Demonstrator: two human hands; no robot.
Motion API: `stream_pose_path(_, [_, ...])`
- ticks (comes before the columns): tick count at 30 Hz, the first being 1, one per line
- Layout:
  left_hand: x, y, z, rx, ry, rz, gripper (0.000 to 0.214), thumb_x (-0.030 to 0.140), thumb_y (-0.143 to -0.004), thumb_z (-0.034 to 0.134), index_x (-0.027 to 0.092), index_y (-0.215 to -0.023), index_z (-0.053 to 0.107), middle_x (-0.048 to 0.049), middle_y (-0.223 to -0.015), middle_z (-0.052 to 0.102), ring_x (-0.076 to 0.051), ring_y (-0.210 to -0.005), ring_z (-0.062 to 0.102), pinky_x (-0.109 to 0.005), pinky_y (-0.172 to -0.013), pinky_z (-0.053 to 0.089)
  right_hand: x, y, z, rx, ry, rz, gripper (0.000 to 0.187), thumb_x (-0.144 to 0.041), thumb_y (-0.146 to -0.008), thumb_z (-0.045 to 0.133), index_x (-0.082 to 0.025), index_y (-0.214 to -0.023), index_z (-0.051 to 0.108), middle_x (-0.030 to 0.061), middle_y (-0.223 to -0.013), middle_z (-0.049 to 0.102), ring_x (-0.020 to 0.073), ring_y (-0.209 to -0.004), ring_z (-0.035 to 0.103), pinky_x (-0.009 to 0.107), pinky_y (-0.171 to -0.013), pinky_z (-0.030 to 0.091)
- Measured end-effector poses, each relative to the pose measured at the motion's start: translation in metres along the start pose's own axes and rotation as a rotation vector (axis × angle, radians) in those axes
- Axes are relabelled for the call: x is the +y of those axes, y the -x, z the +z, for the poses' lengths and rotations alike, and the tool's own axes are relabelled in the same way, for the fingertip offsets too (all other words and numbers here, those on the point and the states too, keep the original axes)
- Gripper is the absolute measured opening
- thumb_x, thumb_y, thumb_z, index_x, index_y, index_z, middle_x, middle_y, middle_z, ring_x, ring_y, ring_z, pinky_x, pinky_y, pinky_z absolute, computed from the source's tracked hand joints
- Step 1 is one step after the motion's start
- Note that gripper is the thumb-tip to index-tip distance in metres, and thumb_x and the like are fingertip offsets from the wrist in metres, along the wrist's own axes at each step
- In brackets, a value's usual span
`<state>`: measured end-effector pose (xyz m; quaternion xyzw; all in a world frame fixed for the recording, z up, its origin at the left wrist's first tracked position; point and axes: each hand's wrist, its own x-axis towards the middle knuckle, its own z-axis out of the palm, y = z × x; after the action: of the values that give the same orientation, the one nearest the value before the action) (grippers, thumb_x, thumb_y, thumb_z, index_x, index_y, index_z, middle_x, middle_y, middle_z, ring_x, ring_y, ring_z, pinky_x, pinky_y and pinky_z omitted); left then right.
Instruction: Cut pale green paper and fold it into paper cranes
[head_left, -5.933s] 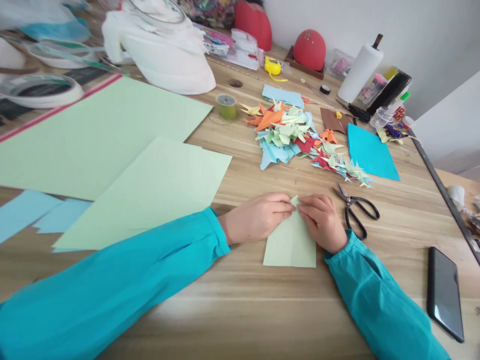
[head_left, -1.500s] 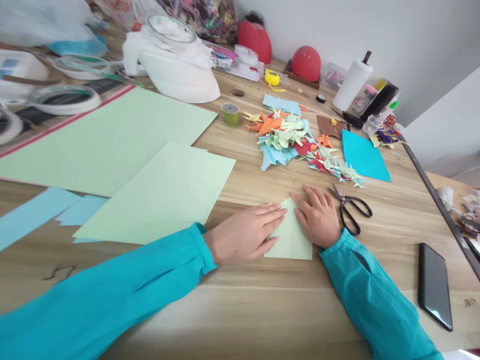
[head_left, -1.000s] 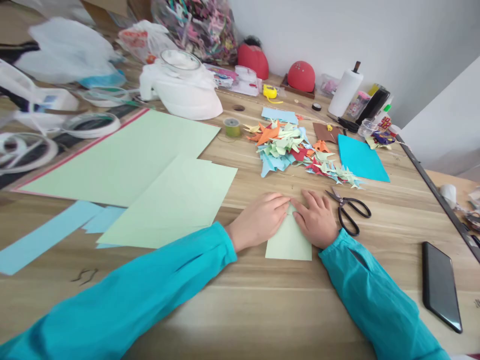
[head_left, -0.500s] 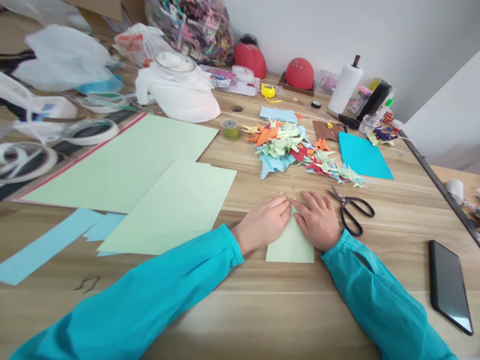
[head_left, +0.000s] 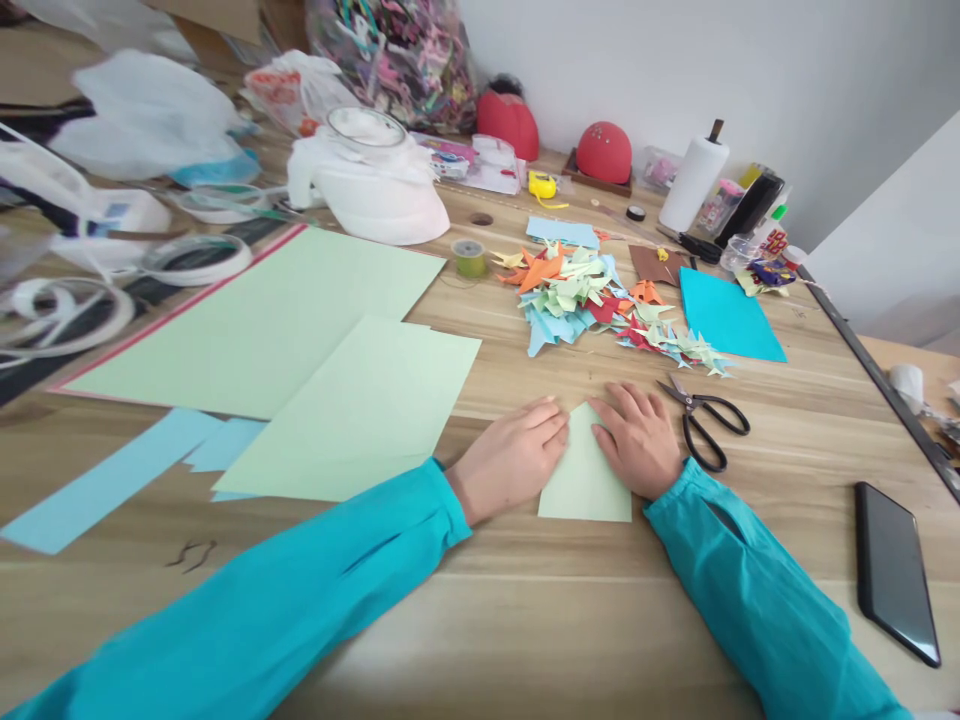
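A small pale green folded paper with a pointed top lies on the wooden table in front of me. My left hand lies flat on its left slanted edge, fingers stretched out. My right hand presses flat on its right slanted edge, fingers spread. Both arms wear teal sleeves. Neither hand holds anything.
Black scissors lie just right of my right hand. A heap of coloured folded paper pieces sits beyond. Large green sheets cover the left, blue strips beside them. A black phone lies at the right, a teal sheet further back.
My hands have slid apart a little from the paper's tip down along its slanted edges, so the point shows between them. The camera shifted slightly.
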<state>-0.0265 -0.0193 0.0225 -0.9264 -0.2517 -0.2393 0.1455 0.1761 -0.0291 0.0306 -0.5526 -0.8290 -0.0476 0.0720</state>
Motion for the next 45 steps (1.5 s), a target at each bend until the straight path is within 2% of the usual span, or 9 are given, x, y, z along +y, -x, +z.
stream_pose_path(6, [0.003, 0.014, -0.013, -0.017, 0.036, -0.041, 0.026, 0.011, -0.091, 0.044, 0.007, -0.096, 0.068, -0.0128, -0.1, 0.07, -0.022, -0.102, 0.061, -0.041, -0.1, 0.049, 0.0, 0.0, 0.001, 0.001, -0.009, 0.003, 0.039, -0.035, -0.095, 0.04, -0.024, -0.13, 0.053, 0.01, -0.14, 0.048, 0.0308, -0.129, 0.04, 0.053, -0.101, 0.033])
stream_pose_path(11, [0.002, 0.004, -0.019, 0.021, 0.102, -0.089, 0.025, 0.013, -0.09, 0.045, 0.008, -0.085, 0.069, -0.0107, -0.086, 0.07, -0.02, -0.089, 0.061, -0.041, -0.096, 0.051, 0.003, 0.0, 0.005, 0.033, -0.027, -0.008, 0.043, -0.038, -0.093, 0.043, -0.019, -0.131, 0.052, 0.0111, -0.138, 0.051, 0.0301, -0.127, 0.041, 0.05, -0.1, 0.033])
stream_pose_path(14, [-0.003, -0.01, -0.012, 0.008, 0.118, -0.084, 0.026, 0.014, -0.091, 0.044, 0.009, -0.084, 0.069, -0.0123, -0.093, 0.069, -0.022, -0.091, 0.059, -0.039, -0.087, 0.054, 0.004, 0.0, 0.007, 0.059, -0.029, -0.014, 0.043, -0.038, -0.093, 0.043, -0.019, -0.13, 0.053, 0.0112, -0.136, 0.052, 0.0306, -0.126, 0.042, 0.049, -0.099, 0.033])
stream_pose_path(17, [-0.008, -0.022, 0.002, -0.026, 0.126, -0.039, 0.025, 0.011, -0.09, 0.043, 0.008, -0.089, 0.068, -0.0134, -0.104, 0.068, -0.023, -0.096, 0.059, -0.039, -0.086, 0.054, 0.004, 0.0, 0.008, 0.08, -0.035, -0.019, 0.043, -0.037, -0.093, 0.043, -0.018, -0.13, 0.052, 0.0111, -0.135, 0.053, 0.0307, -0.125, 0.043, 0.049, -0.1, 0.032])
stream_pose_path(22, [-0.014, -0.026, 0.017, -0.087, 0.185, -0.018, 0.024, 0.013, -0.09, 0.045, 0.006, -0.1, 0.067, -0.013, -0.104, 0.068, -0.022, -0.094, 0.059, -0.037, -0.083, 0.054, 0.004, 0.0, 0.008, 0.1, -0.057, -0.02, 0.042, -0.035, -0.093, 0.044, -0.015, -0.128, 0.054, 0.0121, -0.133, 0.055, 0.0307, -0.124, 0.044, 0.048, -0.101, 0.032])
stream_pose_path(29, [-0.01, -0.02, 0.016, -0.092, 0.15, -0.04, 0.03, 0.014, -0.093, 0.039, 0.005, -0.107, 0.064, -0.0146, -0.114, 0.065, -0.025, -0.105, 0.058, -0.041, -0.087, 0.052, 0.009, 0.005, 0.005, 0.19, -0.198, -0.049, 0.043, -0.034, -0.087, 0.05, -0.011, -0.124, 0.056, 0.0148, -0.124, 0.06, 0.0293, -0.119, 0.05, 0.046, -0.1, 0.038])
stream_pose_path(37, [-0.009, -0.021, 0.015, -0.143, 0.111, -0.042, 0.034, 0.012, -0.092, 0.037, 0.004, -0.115, 0.061, -0.0152, -0.122, 0.062, -0.026, -0.114, 0.054, -0.041, -0.093, 0.049, 0.012, 0.008, 0.008, 0.26, -0.219, -0.092, 0.027, -0.022, -0.086, 0.052, -0.017, -0.107, 0.068, 0.0099, -0.117, 0.066, 0.0277, -0.116, 0.053, 0.044, -0.097, 0.043])
stream_pose_path(45, [-0.009, -0.022, 0.013, -0.184, 0.132, -0.071, 0.034, 0.016, -0.092, 0.042, 0.01, -0.121, 0.058, -0.0127, -0.124, 0.061, -0.026, -0.116, 0.052, -0.041, -0.095, 0.046, 0.013, 0.009, 0.012, 0.274, -0.194, -0.157, 0.027, -0.019, -0.09, 0.05, -0.02, -0.107, 0.07, 0.0083, -0.113, 0.068, 0.0256, -0.112, 0.056, 0.043, -0.093, 0.047])
